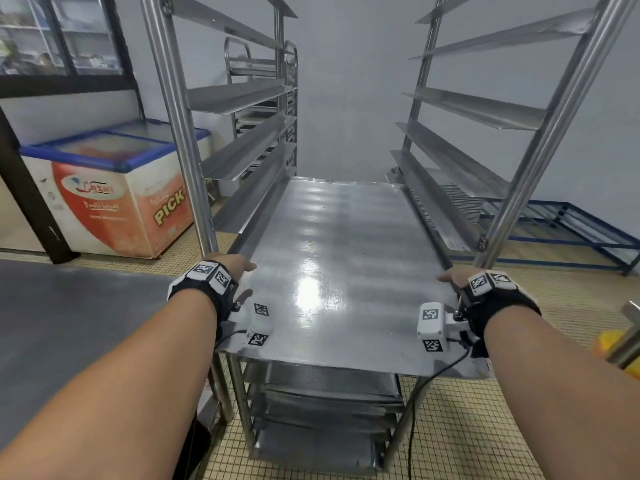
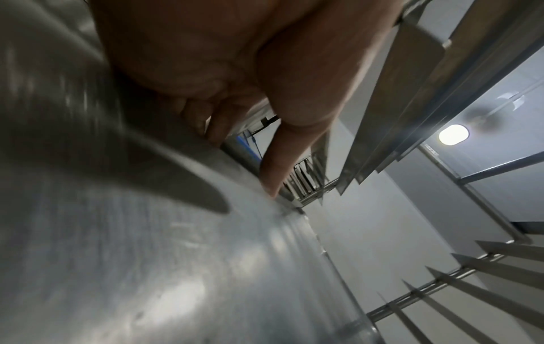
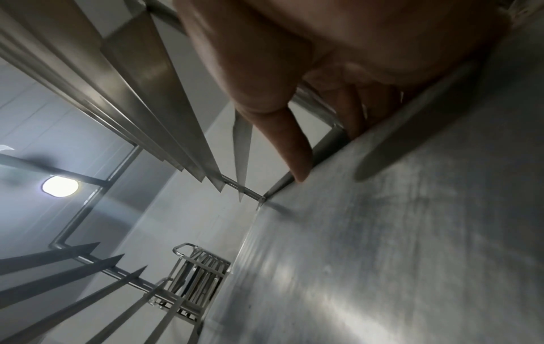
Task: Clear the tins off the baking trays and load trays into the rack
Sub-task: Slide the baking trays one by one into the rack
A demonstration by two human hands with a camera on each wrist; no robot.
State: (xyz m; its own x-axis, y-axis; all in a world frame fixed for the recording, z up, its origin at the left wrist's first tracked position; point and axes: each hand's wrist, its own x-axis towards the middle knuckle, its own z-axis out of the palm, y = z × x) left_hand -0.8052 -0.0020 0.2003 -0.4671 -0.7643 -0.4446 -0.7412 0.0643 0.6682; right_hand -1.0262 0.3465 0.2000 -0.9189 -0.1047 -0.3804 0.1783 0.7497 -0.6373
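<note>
A bare steel baking tray (image 1: 339, 244) lies flat between the rack's side rails (image 1: 242, 157), its near end sticking out toward me. My left hand (image 1: 240, 265) grips the tray's left edge and my right hand (image 1: 450, 276) grips its right edge. The left wrist view shows the thumb (image 2: 282, 160) lying on top of the tray (image 2: 147, 267) with the fingers curled under its rim. It is the same in the right wrist view: thumb (image 3: 290, 149) on the tray (image 3: 397, 244), fingers below. No tins are in view.
More trays (image 1: 325, 386) sit on the rack's lower rails. The rack posts (image 1: 180, 140) stand close outside both hands. A chest freezer (image 1: 114, 188) and a steel table (image 1: 69, 323) are at left, a second rack (image 1: 263, 98) behind, and a low blue frame (image 1: 561, 223) at right.
</note>
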